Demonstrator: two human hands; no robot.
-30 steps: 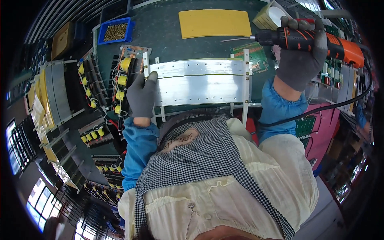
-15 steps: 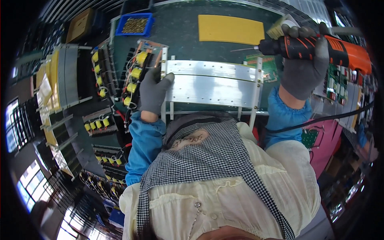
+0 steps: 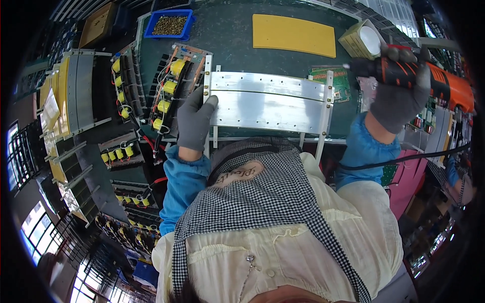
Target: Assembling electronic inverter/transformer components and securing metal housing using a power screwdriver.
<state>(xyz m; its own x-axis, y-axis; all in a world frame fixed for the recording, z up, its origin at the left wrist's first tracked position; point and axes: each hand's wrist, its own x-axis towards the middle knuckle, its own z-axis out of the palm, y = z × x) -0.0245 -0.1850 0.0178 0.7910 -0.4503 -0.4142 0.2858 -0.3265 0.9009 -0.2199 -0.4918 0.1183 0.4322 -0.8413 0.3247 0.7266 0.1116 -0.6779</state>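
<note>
A silvery metal frame (image 3: 268, 108) lies before me, two wide plates joined to white side rails with brass-coloured screws. Gloved in grey, my left hand (image 3: 196, 118) grips its left rail, thumb on top at the plate's edge. To the right of the frame, my gloved right hand (image 3: 401, 101) is wrapped round an orange and black electric screwdriver (image 3: 434, 83). The tool's tip points left and is raised clear of the frame. A black cable (image 3: 404, 157) runs below the right hand. Close to my left hand stands a circuit board with yellow coils (image 3: 169, 87).
At the back sit a blue tray of small brass screws (image 3: 169, 25), a yellow sheet (image 3: 294, 35) and an opened carton (image 3: 361, 40). A green circuit board (image 3: 331, 81) lies behind the frame's right end. More metal frames (image 3: 76, 96) are stacked at the left.
My right hand has moved right and slightly down with the electric screwdriver, away from the frame. My left hand keeps its hold on the rail.
</note>
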